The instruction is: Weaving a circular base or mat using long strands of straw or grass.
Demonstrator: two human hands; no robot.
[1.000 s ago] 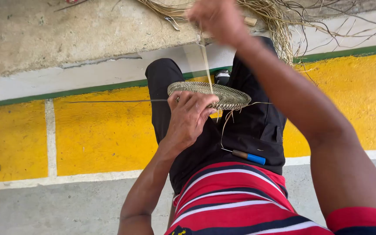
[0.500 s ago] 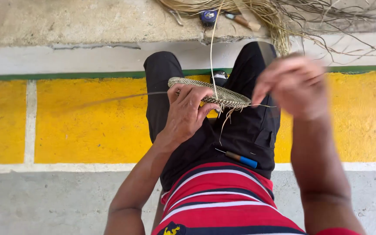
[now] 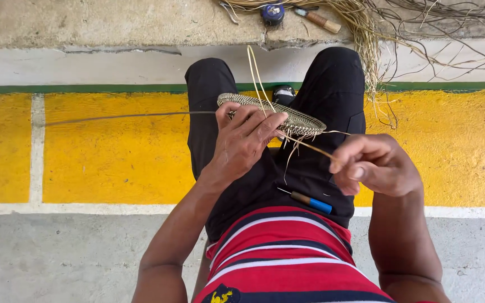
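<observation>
A flat round woven disc (image 3: 298, 119) of pale straw rests over my lap, between my knees in black trousers. My left hand (image 3: 245, 140) grips its near edge, fingers curled over the weave. A thin straw strand (image 3: 304, 145) runs from the disc to my right hand (image 3: 373, 165), which pinches it to the right of the disc, at about its height. A loop of the same strand rises above the disc. One long dark fibre (image 3: 119, 117) sticks out from the disc to the left.
A small tool with a blue end (image 3: 311, 202) lies on my lap. On the concrete ledge ahead lie a heap of loose straw (image 3: 360, 28), a blue round object (image 3: 272, 12) and a wooden-handled tool (image 3: 318, 20). Below is a yellow painted band (image 3: 113, 151).
My right hand has come down from high above the disc to its right side, pulling the strand through. My left hand has stayed on the disc.
</observation>
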